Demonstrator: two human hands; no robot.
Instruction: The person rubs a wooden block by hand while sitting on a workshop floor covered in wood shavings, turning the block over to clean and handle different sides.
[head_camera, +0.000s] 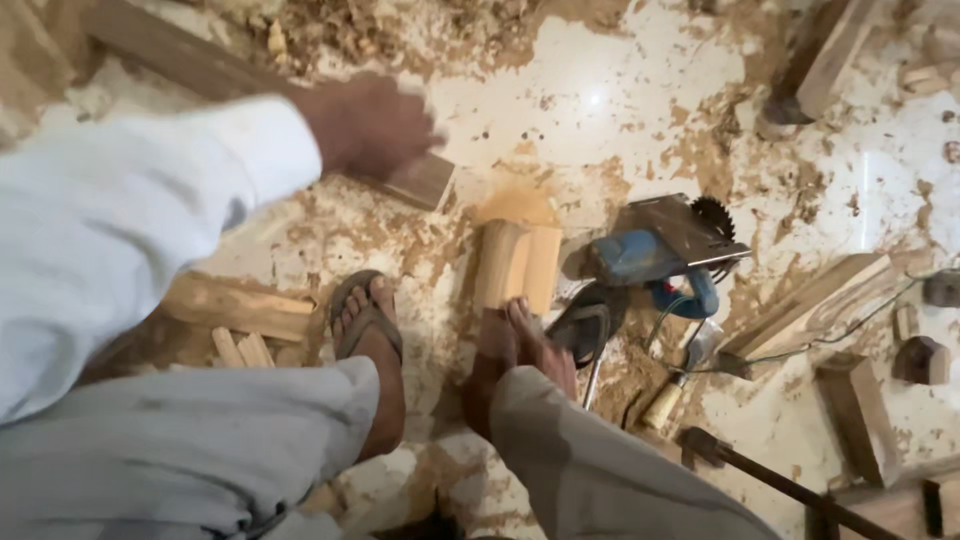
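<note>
Sawdust is covering much of the floor. The left hand is blurred by motion, so its grip cannot be told; it is lying on the plank, whose upper end is cut off by the frame edge. The right hand is out of view. A block is lying just below the plank's end, touching the right foot.

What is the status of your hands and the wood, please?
Left hand on the long plank, grip unclear through blur. Right hand out of view. Small wood block by bare foot; blue saw beside it.
</note>
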